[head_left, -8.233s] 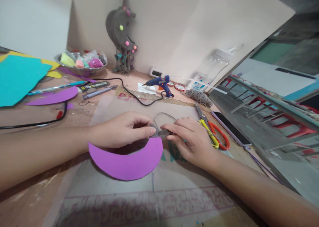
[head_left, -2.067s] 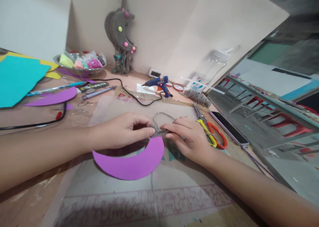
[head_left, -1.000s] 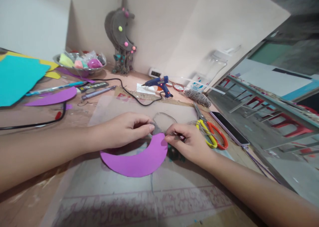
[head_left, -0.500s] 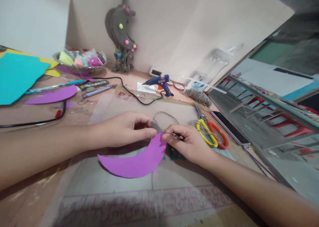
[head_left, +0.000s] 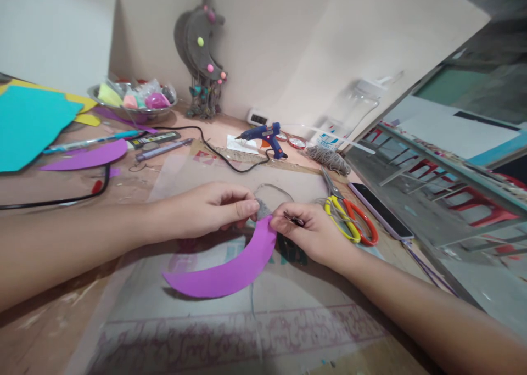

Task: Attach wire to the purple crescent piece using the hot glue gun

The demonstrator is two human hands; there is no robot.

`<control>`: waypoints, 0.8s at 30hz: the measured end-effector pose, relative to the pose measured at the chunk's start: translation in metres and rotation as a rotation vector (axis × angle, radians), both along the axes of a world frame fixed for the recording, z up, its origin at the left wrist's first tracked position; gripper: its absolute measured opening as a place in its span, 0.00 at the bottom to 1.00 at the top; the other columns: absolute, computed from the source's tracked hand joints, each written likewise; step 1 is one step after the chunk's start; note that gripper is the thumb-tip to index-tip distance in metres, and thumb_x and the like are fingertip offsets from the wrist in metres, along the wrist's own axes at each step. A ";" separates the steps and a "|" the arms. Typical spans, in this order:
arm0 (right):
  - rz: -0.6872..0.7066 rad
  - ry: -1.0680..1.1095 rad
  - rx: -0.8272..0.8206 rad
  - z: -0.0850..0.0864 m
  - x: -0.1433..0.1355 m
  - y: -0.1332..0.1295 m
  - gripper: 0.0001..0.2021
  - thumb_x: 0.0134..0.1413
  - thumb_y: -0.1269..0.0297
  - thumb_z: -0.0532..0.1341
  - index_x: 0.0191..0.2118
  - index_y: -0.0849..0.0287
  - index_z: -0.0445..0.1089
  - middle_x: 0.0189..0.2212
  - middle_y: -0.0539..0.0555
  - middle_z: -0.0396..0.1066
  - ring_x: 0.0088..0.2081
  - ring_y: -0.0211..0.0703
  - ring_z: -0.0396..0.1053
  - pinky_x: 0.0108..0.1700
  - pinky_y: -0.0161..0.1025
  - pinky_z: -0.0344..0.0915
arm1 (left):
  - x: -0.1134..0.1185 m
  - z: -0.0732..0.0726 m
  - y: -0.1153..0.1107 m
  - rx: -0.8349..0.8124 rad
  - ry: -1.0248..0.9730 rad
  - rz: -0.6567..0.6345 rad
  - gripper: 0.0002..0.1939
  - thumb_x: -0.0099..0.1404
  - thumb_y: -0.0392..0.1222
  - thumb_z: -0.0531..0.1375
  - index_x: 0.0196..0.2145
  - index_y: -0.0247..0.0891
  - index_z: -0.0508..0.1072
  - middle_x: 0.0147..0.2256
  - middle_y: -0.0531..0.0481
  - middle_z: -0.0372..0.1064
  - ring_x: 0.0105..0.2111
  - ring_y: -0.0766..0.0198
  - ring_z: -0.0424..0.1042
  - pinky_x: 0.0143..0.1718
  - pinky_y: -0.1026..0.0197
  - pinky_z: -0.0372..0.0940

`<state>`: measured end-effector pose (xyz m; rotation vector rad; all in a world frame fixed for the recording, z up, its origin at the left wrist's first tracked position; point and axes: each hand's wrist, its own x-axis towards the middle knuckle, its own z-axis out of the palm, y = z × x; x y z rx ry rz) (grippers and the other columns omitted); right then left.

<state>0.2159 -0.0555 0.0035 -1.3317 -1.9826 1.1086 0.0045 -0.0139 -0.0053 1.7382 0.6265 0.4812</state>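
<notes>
A purple crescent (head_left: 230,273) hangs over the plastic-covered work surface, its upper tip pinched by my right hand (head_left: 307,229). A small dark object, too small to identify, also shows between the fingers of that hand. Just left of the tip, my left hand (head_left: 222,207) has thumb and fingertips closed at the edge of a small grey fuzzy piece (head_left: 263,206). A loop of thin grey yarn (head_left: 278,187) curves behind both hands. Scissors (head_left: 346,216) with yellow and orange handles lie to the right of my right hand.
Behind the hands are a blue glue gun (head_left: 265,136) with its black cable, a grey yarn bundle (head_left: 327,160) and a clear bottle (head_left: 352,111). A phone (head_left: 381,210) lies right. At left are a bowl (head_left: 135,111), pens and a turquoise sheet (head_left: 37,125).
My left thumb and fingers have shifted slightly up off the purple crescent, showing more of the grey piece. The crescent's lower end has dipped a little; my right hand still pinches its tip.
</notes>
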 end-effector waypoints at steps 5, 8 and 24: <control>0.023 -0.098 0.205 -0.004 0.004 -0.002 0.11 0.56 0.58 0.57 0.30 0.59 0.64 0.23 0.47 0.62 0.24 0.33 0.60 0.27 0.31 0.58 | 0.001 0.003 -0.001 0.172 0.069 0.054 0.16 0.66 0.46 0.51 0.24 0.35 0.65 0.20 0.56 0.61 0.20 0.73 0.59 0.20 0.69 0.54; -0.002 -0.103 0.466 -0.006 0.009 -0.004 0.13 0.60 0.55 0.53 0.43 0.59 0.61 0.34 0.53 0.65 0.33 0.38 0.64 0.34 0.36 0.63 | 0.001 0.004 0.000 0.221 0.095 0.069 0.16 0.66 0.45 0.51 0.23 0.35 0.64 0.20 0.56 0.62 0.19 0.73 0.60 0.21 0.69 0.54; 0.137 -0.512 0.930 -0.002 0.008 -0.002 0.09 0.61 0.62 0.54 0.39 0.62 0.66 0.30 0.54 0.70 0.31 0.42 0.64 0.34 0.38 0.58 | 0.001 0.007 0.000 0.192 0.112 0.046 0.16 0.65 0.44 0.51 0.22 0.35 0.64 0.19 0.57 0.60 0.19 0.72 0.58 0.23 0.68 0.55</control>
